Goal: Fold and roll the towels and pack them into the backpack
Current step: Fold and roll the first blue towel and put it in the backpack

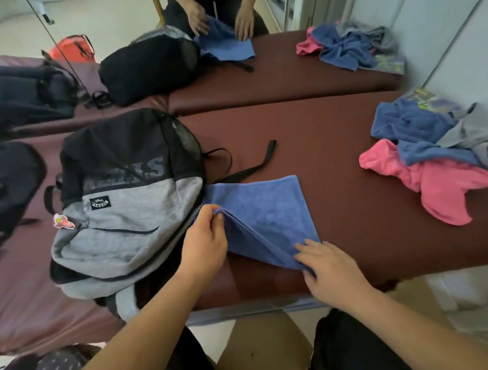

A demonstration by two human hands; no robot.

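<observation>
Right hand (331,269) nearest, fingers laid on near corner of blue towel (269,212); thumb hidden, so grip or mere press unclear. Left hand (204,245) further out, pinching towel's raised left edge. Hands apart, lifted fold ridge running diagonally between them. Towel on table (343,205), spread away from both hands, its left side touching backpack (125,202). Backpack lies left; left hand nearer it. Towel pile (431,160) well apart at right. Judgement: folding under way; next move likely carries held edge across towel.

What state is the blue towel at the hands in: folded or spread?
Folded. The blue towel shows stacked layers where the left hand pinches its edge.
</observation>
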